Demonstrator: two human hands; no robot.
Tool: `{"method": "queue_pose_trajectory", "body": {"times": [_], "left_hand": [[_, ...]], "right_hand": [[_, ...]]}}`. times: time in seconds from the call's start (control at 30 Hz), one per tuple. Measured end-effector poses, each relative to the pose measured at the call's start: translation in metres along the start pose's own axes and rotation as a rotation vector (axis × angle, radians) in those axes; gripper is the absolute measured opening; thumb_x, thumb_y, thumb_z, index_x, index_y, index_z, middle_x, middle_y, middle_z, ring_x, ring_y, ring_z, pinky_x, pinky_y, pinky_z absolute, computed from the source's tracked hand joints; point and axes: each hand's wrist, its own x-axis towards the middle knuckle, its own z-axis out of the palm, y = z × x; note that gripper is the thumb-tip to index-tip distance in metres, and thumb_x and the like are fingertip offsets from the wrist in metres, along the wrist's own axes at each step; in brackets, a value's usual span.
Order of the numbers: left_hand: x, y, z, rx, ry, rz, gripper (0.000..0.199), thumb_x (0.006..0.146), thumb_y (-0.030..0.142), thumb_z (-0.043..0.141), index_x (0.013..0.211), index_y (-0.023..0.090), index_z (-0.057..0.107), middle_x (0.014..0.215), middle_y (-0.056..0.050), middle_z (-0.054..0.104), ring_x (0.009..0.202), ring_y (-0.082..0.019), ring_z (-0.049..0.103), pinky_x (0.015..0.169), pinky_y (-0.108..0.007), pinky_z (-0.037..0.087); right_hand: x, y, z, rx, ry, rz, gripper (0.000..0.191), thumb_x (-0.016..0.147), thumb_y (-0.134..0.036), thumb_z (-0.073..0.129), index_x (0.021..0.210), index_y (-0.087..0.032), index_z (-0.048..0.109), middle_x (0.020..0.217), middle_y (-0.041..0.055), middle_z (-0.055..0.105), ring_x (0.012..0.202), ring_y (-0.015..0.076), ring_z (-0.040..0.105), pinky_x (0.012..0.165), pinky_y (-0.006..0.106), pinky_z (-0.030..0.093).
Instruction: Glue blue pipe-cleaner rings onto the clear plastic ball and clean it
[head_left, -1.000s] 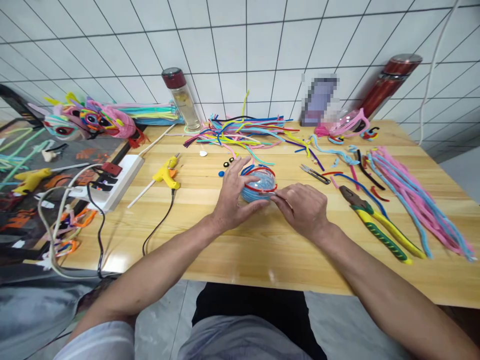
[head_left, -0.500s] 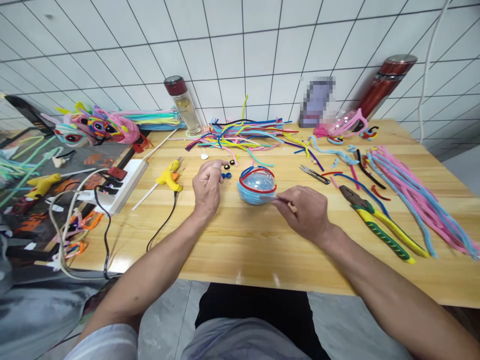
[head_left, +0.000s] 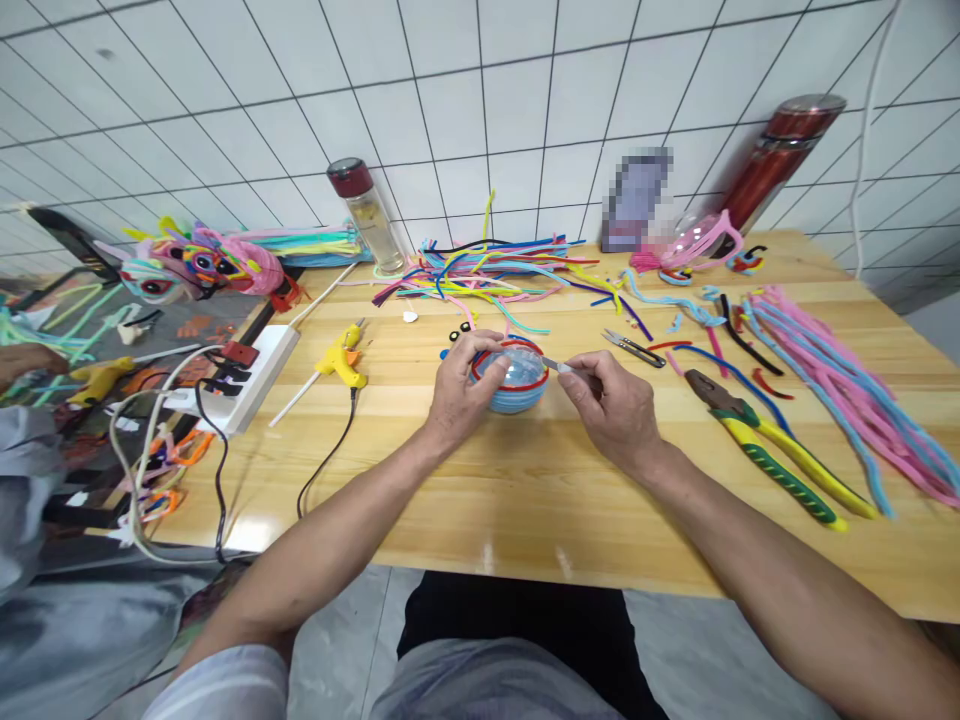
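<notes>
A light-blue wound ball (head_left: 517,400) with a red band and a clear, shiny top rests on the wooden table. My left hand (head_left: 466,390) is closed on its left side, thumb over the top and fingers behind the rim. At the ball's right edge, my right hand (head_left: 611,405) pinches a thin grey strip (head_left: 556,367) whose tip reaches the red band. Small black and blue rings (head_left: 454,336) lie just behind my left hand.
Yellow glue gun (head_left: 343,360) and white power strip (head_left: 259,380) are on the left. Snips (head_left: 634,347), pliers (head_left: 757,440) and pink-blue pipe cleaners (head_left: 847,390) lie right. More pipe cleaners (head_left: 487,270) and a bottle (head_left: 367,215) stand behind. A co-worker's hand (head_left: 30,365) shows far left.
My left hand has moved right from the small rings onto the ball. The grey strip's tip is now at the upper right rim. A co-worker's hand has appeared at far left.
</notes>
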Motion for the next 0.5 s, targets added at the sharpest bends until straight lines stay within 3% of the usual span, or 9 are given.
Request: {"method": "queue_pose_trajectory", "body": {"times": [0.2,0.27,0.43,0.5], "left_hand": [[0.0031,-0.0023,-0.0041,-0.068,0.069,-0.080,0.020,0.099,0.038,0.058,0.093,0.021,0.067,0.110,-0.007,0.075,0.107,-0.021,0.071,0.101,-0.039,0.054],[0.0024,-0.0017,-0.0045,-0.067,0.048,-0.072,0.024,0.101,0.041,0.056,0.094,0.021,0.067,0.111,-0.007,0.075,0.109,-0.021,0.070,0.101,-0.039,0.054],[-0.0017,-0.0003,-0.0012,-0.064,0.010,-0.012,0.033,0.088,0.047,0.075,0.102,0.021,0.060,0.123,-0.011,0.070,0.121,-0.025,0.067,0.106,-0.042,0.053],[-0.0024,-0.0001,-0.0003,-0.067,-0.008,-0.003,0.029,0.092,0.045,0.071,0.103,0.021,0.059,0.124,-0.011,0.070,0.122,-0.024,0.066,0.108,-0.043,0.052]], "right_hand": [[-0.0029,-0.0010,0.0052,0.040,-0.035,-0.002,0.027,0.101,-0.048,0.058,0.100,-0.022,0.067,0.068,-0.0021,0.069,0.051,0.0117,0.057,0.053,0.025,0.042],[-0.0035,-0.0009,0.0057,0.053,-0.039,0.003,0.026,0.101,-0.047,0.060,0.100,-0.021,0.067,0.068,-0.0026,0.068,0.051,0.0114,0.056,0.053,0.025,0.042],[-0.0024,-0.0009,0.0046,0.064,-0.041,-0.019,0.022,0.101,-0.041,0.059,0.095,-0.022,0.068,0.073,-0.0012,0.069,0.058,0.0125,0.059,0.057,0.026,0.043],[-0.0018,-0.0011,0.0042,0.068,-0.037,-0.032,0.020,0.101,-0.040,0.060,0.095,-0.023,0.068,0.074,-0.0012,0.070,0.058,0.0126,0.059,0.058,0.026,0.043]]}}
